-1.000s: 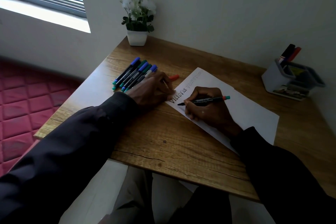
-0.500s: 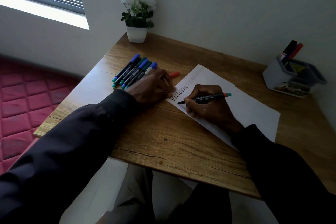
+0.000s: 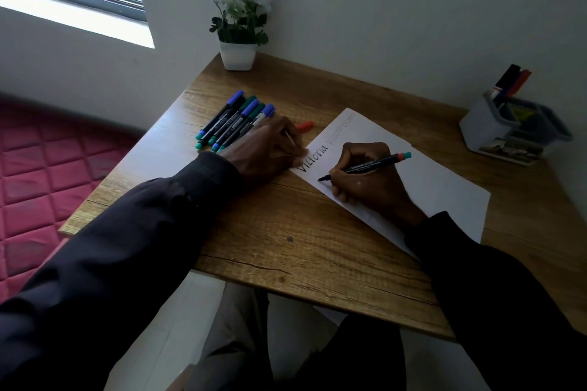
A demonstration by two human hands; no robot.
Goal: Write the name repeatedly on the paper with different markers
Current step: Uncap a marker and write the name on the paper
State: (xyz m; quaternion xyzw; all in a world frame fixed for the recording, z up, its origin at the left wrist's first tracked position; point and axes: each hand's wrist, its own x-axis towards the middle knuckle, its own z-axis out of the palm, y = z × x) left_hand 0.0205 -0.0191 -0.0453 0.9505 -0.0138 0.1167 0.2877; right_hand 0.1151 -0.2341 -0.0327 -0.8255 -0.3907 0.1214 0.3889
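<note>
A white sheet of paper (image 3: 444,194) lies slanted on the wooden desk (image 3: 286,247). Along its left edge stands the name "Victoria" in black, with fainter copies further up. My right hand (image 3: 365,181) grips a black marker (image 3: 365,166) with an orange-and-teal end, its tip on the paper just below the black name. My left hand (image 3: 266,152) rests on the desk, its fingers pressing the paper's left edge and holding a thin light object. Several blue- and green-capped markers (image 3: 235,119) lie in a row beyond that hand, and an orange cap (image 3: 305,126) peeks out past its fingers.
A small white pot with a flowering plant (image 3: 238,41) stands at the desk's far left corner against the wall. A white and grey organiser (image 3: 508,130) holding pens sits at the far right. A red quilted mat (image 3: 47,174) covers the floor to the left.
The marker tip has shifted slightly down the sheet, away from the finished black name. The camera view has drifted a little; my left hand stays where it was.
</note>
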